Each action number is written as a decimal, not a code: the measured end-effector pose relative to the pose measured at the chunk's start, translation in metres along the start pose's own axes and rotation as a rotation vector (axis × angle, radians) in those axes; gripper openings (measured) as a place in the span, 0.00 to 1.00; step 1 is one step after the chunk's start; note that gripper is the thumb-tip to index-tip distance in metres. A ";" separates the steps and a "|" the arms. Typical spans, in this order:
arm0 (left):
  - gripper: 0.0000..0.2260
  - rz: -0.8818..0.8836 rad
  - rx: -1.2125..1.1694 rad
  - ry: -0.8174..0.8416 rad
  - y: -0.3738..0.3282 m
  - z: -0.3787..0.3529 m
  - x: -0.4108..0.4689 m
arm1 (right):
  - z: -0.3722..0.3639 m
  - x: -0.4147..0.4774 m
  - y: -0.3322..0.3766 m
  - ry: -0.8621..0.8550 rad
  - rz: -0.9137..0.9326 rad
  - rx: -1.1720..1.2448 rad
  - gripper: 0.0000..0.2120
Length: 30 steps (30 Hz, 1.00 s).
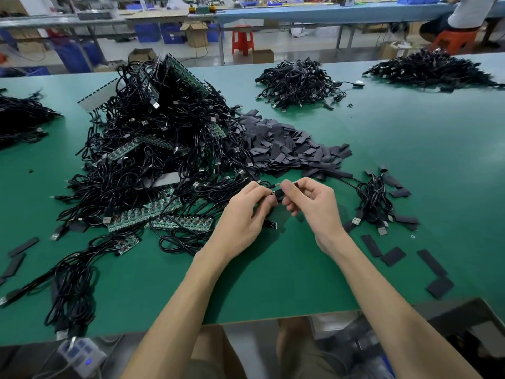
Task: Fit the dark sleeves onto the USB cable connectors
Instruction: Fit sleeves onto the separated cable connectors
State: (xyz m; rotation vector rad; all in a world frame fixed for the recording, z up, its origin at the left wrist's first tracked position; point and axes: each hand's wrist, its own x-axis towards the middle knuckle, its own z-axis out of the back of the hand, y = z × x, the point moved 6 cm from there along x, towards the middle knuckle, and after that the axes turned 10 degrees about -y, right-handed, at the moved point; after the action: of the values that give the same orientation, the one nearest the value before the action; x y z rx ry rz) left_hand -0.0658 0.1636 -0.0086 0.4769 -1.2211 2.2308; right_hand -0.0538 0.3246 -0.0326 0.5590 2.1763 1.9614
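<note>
The fingers (289,187) of the right hand (311,205) pinch a dark sleeve (279,193) narrowly between thumb and forefinger. The left hand (243,214) meets it from the other side, its fingertips curled round a cable end right at the sleeve's mouth. Both hands hover just above the tabletop (273,283). A USB connector (272,224) hangs below the left palm, perhaps the same cable's other end, though I cannot trace it. I judge this to be the fitting step itself on one cable, with the sleeve at most partly on. Near the right hand lies a small bundle of cables (374,201), probably pieces already done, with loose sleeves (393,256) scattered near it. Beyond the hands, the heap of sleeves (287,143) and the big tangle of cables (153,149) threaded with green circuit strips suggest most of the work remains. The fingertips hide how far the sleeve has slid and the tangle cannot be counted. The farther piles (297,83) are too small to show whether they are sleeved.
</note>
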 end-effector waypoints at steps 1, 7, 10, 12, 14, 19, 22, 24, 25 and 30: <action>0.08 0.017 -0.028 0.008 0.000 0.000 0.001 | 0.000 0.000 0.001 0.016 -0.010 0.016 0.08; 0.12 0.189 -0.202 0.077 0.004 0.000 0.002 | -0.013 -0.007 0.005 0.203 -0.131 0.280 0.08; 0.14 0.240 -0.293 0.103 0.003 0.001 0.002 | -0.020 -0.010 0.005 0.219 -0.180 0.354 0.09; 0.16 0.278 -0.338 0.126 0.003 0.001 0.001 | -0.022 -0.011 0.004 0.224 -0.196 0.358 0.10; 0.17 0.298 -0.376 0.143 0.004 0.001 0.001 | -0.022 -0.012 0.003 0.240 -0.201 0.363 0.10; 0.17 0.357 -0.475 0.213 0.005 0.002 -0.003 | -0.020 -0.012 0.006 0.206 -0.152 0.319 0.09; 0.17 0.382 -0.506 0.216 0.007 0.002 -0.003 | -0.020 -0.013 0.009 0.202 -0.133 0.295 0.09; 0.17 0.382 -0.510 0.216 0.010 0.001 -0.002 | -0.020 -0.013 0.010 0.196 -0.119 0.277 0.10; 0.17 0.384 -0.514 0.221 0.011 0.000 -0.002 | -0.020 -0.013 0.010 0.194 -0.115 0.273 0.10; 0.16 0.375 -0.526 0.259 0.017 -0.004 -0.001 | -0.022 -0.014 0.010 0.192 -0.122 0.309 0.08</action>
State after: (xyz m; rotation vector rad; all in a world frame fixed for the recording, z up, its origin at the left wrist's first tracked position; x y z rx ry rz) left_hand -0.0755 0.1589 -0.0225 -0.2580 -1.7770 2.0463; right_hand -0.0467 0.2998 -0.0223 0.2754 2.5864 1.6904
